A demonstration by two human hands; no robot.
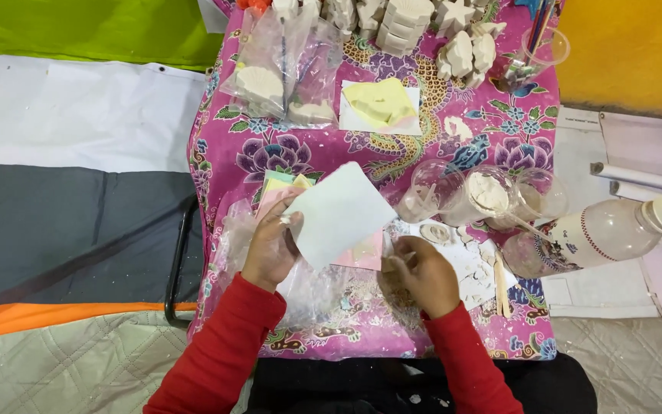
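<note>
Fingers [289,218] of the left hand [270,249] pinch a white paper sheet [339,215] at frame centre, above the pink floral counter [492,146]. Right hand [423,276], lower centre-right, is curled closed around a small pale lump [391,268], near clear plastic cups [492,192].

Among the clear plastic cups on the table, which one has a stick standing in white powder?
The middle cup of the three right of the white sheet held by the left hand. It holds white powder with a stick leaning out; its neighbours look nearly empty.
</note>
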